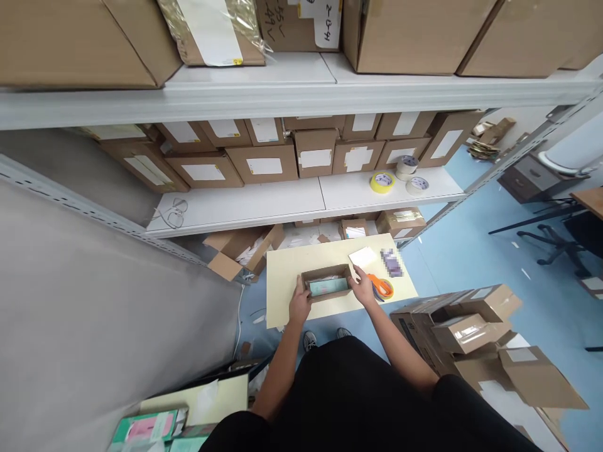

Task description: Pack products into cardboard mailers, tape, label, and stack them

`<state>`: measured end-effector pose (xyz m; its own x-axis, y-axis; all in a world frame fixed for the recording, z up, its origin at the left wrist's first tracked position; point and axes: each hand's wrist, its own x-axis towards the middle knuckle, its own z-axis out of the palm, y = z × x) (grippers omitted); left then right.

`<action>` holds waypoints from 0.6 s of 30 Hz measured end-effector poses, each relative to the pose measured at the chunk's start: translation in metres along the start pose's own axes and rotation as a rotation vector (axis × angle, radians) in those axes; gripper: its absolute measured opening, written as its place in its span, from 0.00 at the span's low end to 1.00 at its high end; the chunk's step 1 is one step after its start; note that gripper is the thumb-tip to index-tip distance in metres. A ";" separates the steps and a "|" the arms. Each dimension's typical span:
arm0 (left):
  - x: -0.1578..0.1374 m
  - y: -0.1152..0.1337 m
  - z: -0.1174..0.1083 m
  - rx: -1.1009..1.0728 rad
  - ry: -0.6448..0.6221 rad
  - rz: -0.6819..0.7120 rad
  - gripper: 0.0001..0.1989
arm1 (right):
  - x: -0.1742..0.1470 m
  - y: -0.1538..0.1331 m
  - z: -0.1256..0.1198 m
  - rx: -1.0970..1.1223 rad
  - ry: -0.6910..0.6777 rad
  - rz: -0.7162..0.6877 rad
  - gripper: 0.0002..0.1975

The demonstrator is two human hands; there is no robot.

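Observation:
On the pale yellow table (285,307) in front of me stands a small open cardboard box (325,271). Inside it lies a mint-green package (328,287) beside some clear plastic. My left hand (299,303) grips the box's left end, fingers over its wall. At the opposite end, my right hand (360,287) holds the right wall. Just right of that hand are orange-handled scissors (378,284), overlapping a yellow tape roll (387,289). A white card or paper pad (362,257) lies behind the right hand, and a blurred purple item (391,262) sits farther right.
Shelves ahead carry labelled cardboard boxes (264,164) and several tape rolls (382,182). An open carton (245,251) stands left of the table. Large open cartons (466,329) are at the right. Green-and-pink packages (148,428) rest on a surface at lower left.

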<state>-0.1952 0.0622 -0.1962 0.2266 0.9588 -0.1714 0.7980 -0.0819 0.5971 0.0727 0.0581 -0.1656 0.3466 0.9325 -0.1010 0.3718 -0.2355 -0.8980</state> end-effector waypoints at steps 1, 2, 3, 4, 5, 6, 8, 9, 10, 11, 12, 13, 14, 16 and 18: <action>-0.003 0.001 0.005 -0.008 0.036 -0.046 0.05 | 0.003 -0.002 -0.005 0.006 -0.013 -0.015 0.29; -0.007 0.003 0.010 -0.020 0.064 -0.087 0.05 | 0.005 -0.003 -0.009 0.012 -0.027 -0.027 0.29; -0.011 0.005 0.015 -0.032 0.087 -0.121 0.06 | 0.008 -0.004 -0.014 0.016 -0.042 -0.038 0.29; -0.015 0.007 0.020 -0.045 0.104 -0.147 0.06 | 0.011 -0.005 -0.019 0.021 -0.057 -0.050 0.28; -0.019 0.010 0.024 -0.057 0.120 -0.166 0.06 | 0.013 -0.006 -0.024 0.028 -0.075 -0.064 0.28; -0.023 0.013 0.029 -0.069 0.136 -0.179 0.06 | 0.016 -0.005 -0.028 0.035 -0.095 -0.080 0.28; -0.033 0.022 0.038 -0.094 0.172 -0.185 0.07 | 0.019 -0.002 -0.036 0.040 -0.141 -0.112 0.27; -0.038 0.028 0.042 -0.105 0.193 -0.183 0.07 | 0.021 0.000 -0.040 0.036 -0.168 -0.130 0.27; -0.045 0.034 0.047 -0.112 0.219 -0.182 0.07 | 0.022 0.002 -0.042 0.029 -0.198 -0.149 0.27; -0.052 0.041 0.051 -0.118 0.246 -0.187 0.08 | 0.022 0.005 -0.044 0.020 -0.228 -0.167 0.27; -0.060 0.048 0.055 -0.122 0.270 -0.199 0.08 | 0.023 0.007 -0.046 0.012 -0.259 -0.186 0.27; -0.069 0.055 0.059 -0.124 0.294 -0.214 0.09 | 0.023 0.009 -0.046 0.006 -0.289 -0.206 0.27; -0.079 0.061 0.063 -0.125 0.317 -0.233 0.09 | 0.022 0.010 -0.045 0.001 -0.319 -0.225 0.27; -0.103 0.072 0.067 -0.125 0.368 -0.275 0.09 | 0.019 0.009 -0.042 -0.005 -0.378 -0.267 0.27; -0.131 0.079 0.067 -0.130 0.425 -0.315 0.10 | 0.012 0.004 -0.035 -0.008 -0.444 -0.322 0.27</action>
<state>-0.1250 -0.0882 -0.1790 -0.2797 0.9592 -0.0415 0.7091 0.2356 0.6646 0.1087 0.0588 -0.1556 -0.1818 0.9833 0.0059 0.4061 0.0805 -0.9103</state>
